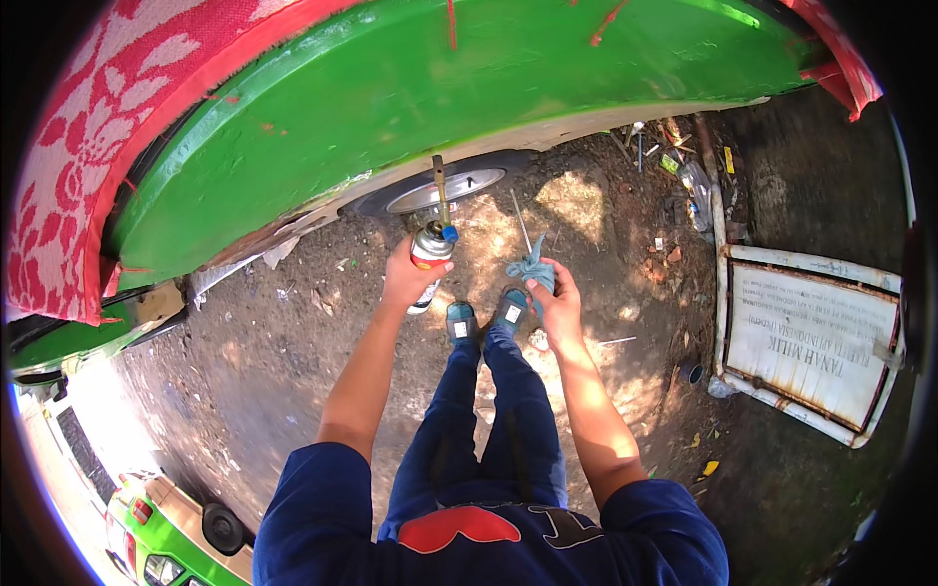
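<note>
As the left grip (404,279) clasps a gas torch (430,242) at eleven o'clock from the shoes (461,324), the right grip (557,305) pinches blue cloth (529,270) at one o'clock. Rigid, probably slick, the gas torch suits a mid-body hold; the blue cloth looks soft

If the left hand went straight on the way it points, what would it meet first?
Probably the green vehicle's pale lower edge, toward which the torch in the left hand points; depth is unclear, so the wheel might come first.

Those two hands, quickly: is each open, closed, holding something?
Left hand: closed, holding a canister with a torch nozzle.
Right hand: closed, holding a blue cloth, apparently with a thin rod.
</note>
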A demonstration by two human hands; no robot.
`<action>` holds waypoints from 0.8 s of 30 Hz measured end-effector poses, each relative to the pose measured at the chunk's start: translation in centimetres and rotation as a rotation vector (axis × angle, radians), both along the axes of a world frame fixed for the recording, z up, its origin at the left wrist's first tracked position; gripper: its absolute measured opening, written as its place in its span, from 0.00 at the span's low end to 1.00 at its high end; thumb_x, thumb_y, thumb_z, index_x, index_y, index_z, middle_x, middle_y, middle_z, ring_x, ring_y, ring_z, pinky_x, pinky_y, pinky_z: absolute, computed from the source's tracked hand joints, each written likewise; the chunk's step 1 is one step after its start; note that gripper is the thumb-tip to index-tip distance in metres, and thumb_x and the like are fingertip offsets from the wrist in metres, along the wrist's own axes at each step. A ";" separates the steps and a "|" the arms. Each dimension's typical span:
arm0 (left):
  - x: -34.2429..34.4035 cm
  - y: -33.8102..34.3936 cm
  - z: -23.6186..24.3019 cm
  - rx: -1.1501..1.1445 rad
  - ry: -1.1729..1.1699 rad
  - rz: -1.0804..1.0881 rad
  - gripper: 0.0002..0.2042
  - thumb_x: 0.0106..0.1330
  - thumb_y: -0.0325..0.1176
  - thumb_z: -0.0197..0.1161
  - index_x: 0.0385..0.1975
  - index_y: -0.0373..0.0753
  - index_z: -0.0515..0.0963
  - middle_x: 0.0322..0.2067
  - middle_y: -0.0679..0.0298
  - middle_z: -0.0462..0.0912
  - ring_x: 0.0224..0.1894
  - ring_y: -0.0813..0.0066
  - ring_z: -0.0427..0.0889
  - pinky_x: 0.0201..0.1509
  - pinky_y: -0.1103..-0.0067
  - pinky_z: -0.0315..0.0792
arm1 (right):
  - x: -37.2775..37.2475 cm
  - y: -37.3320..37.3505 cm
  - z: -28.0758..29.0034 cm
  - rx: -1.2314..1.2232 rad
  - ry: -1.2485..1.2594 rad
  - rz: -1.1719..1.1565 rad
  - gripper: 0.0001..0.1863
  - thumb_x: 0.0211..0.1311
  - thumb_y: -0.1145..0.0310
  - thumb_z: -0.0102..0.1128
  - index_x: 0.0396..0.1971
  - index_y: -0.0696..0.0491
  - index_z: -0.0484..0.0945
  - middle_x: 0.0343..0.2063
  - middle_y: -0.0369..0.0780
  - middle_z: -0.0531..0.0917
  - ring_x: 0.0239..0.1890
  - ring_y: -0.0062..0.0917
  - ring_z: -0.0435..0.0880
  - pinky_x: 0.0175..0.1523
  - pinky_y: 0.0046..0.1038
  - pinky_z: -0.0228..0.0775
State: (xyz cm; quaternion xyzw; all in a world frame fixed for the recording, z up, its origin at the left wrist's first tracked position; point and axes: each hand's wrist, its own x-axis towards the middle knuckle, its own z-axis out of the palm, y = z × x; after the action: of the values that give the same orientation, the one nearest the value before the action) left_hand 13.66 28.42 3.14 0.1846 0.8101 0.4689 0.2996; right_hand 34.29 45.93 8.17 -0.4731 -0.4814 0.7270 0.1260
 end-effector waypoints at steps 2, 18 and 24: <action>0.0 -0.2 0.0 -0.018 -0.003 0.006 0.31 0.45 0.42 0.82 0.47 0.34 0.77 0.41 0.53 0.85 0.45 0.61 0.86 0.52 0.69 0.77 | -0.1 -0.2 0.0 -0.010 -0.002 0.003 0.22 0.63 0.80 0.62 0.57 0.55 0.72 0.39 0.35 0.82 0.32 0.14 0.78 0.34 0.18 0.72; 0.6 3.0 -0.2 0.077 -0.008 -0.033 0.31 0.43 0.40 0.82 0.47 0.34 0.77 0.41 0.53 0.86 0.45 0.61 0.86 0.51 0.70 0.77 | 1.4 0.9 0.4 -0.003 0.010 -0.058 0.23 0.62 0.77 0.63 0.58 0.54 0.72 0.38 0.35 0.82 0.30 0.15 0.78 0.31 0.18 0.71; 0.6 3.1 -0.2 0.080 -0.013 -0.029 0.32 0.44 0.40 0.82 0.48 0.34 0.77 0.42 0.53 0.86 0.45 0.61 0.86 0.52 0.70 0.77 | 1.6 1.2 0.4 0.018 0.013 -0.067 0.23 0.63 0.76 0.63 0.58 0.53 0.71 0.38 0.35 0.82 0.29 0.16 0.78 0.29 0.20 0.69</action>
State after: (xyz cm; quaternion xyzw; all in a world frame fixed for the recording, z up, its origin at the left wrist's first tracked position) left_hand 14.25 31.50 2.96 0.2055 0.7860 0.4976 0.3039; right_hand 35.91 47.17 8.58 -0.4831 -0.4711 0.7210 0.1577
